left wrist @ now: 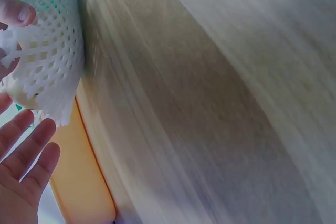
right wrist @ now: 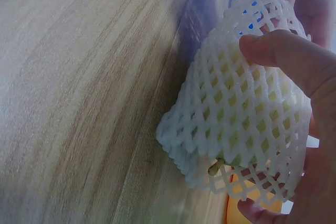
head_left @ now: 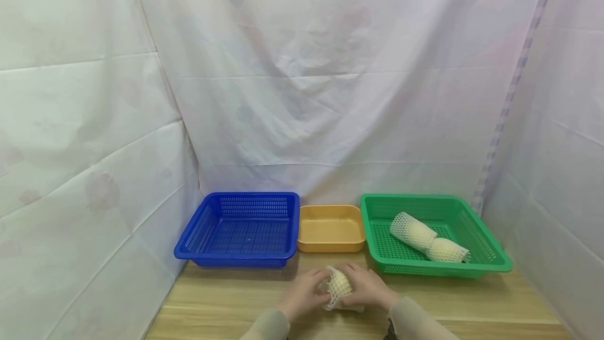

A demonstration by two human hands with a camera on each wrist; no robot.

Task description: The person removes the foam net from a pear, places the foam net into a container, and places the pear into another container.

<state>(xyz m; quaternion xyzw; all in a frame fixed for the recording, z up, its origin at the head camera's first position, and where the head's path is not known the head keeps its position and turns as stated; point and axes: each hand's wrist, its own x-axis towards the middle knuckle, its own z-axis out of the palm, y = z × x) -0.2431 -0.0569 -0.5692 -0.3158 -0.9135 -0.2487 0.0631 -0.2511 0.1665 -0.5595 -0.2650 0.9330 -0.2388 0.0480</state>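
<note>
In the head view, a pale yellow-green fruit (head_left: 341,284) in a white foam net sleeve (right wrist: 231,103) is held between both hands, close over the table. A short brown stem (right wrist: 215,167) shows through the mesh in the right wrist view, as on a pear. My right hand (head_left: 366,286) grips the sleeved fruit from the right, its thumb (right wrist: 268,48) pressed on the mesh. From the left, my left hand (head_left: 304,293) holds the net's edge, while its outer fingers (left wrist: 34,150) are spread and fairly straight. The net partly hides the fruit.
A blue basket (head_left: 236,262) stands at the back left, an orange tray (head_left: 331,247) in the middle and a green basket (head_left: 439,267) at the right. Two net-sleeved fruits (head_left: 445,251) lie in the green basket. White cloth (head_left: 302,119) hangs behind and at both sides.
</note>
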